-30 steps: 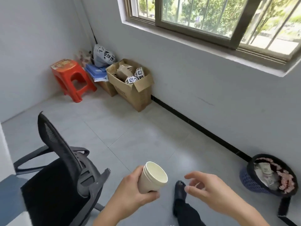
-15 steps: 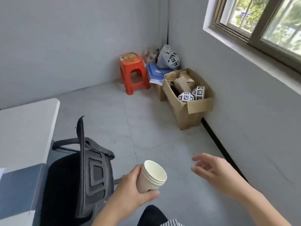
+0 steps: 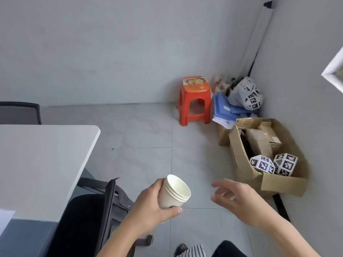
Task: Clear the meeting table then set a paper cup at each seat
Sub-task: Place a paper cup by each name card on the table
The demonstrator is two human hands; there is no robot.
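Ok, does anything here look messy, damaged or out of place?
Mainly the far corner: the cardboard box gapes open with crumpled flaps, and white papers poke out from under blue folders beside the red stool.

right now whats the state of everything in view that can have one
paper cups, nested in a stack, tilted, top cup empty, held in the air
left hand, gripping the paper cups
right hand, open, holding nothing
cardboard box, flaps open, filled with smaller boxes and marker cubes
red stool, upright
office chair, upright, drawn up to the table
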